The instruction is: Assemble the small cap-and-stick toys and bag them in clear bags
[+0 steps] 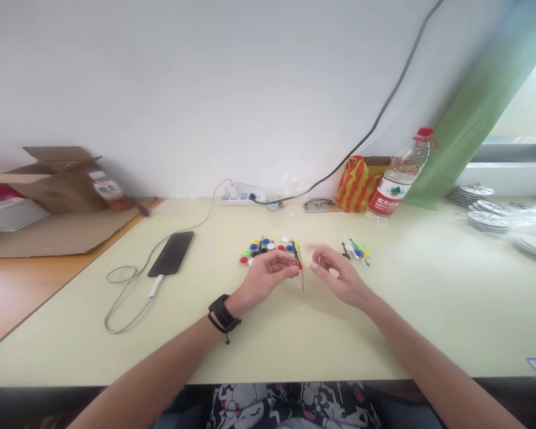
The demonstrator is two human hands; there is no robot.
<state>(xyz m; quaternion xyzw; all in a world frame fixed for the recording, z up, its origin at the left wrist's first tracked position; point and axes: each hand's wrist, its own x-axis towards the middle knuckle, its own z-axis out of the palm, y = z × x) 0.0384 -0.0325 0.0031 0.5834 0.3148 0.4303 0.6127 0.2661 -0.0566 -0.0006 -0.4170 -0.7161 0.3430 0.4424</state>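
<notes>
My left hand [268,275] hovers over the pale green table [295,333], thumb and fingers pinched on a bunch of thin coloured sticks [300,265], red, yellow and black; one red stick hangs down. My right hand [339,275] is beside it, a little apart, fingers loosely curled with thumb and forefinger near each other; what they hold, if anything, is too small to make out. Behind the left hand lies a cluster of small coloured round caps [263,247]. A second small pile of coloured sticks and bits [356,250] lies behind the right hand.
A black phone [171,253] on a grey cable lies at the left. A power strip [241,195], glasses [319,205], a striped bag [356,183] and a water bottle [397,179] stand at the back. Cardboard [62,179] is far left, stacked discs [486,211] far right.
</notes>
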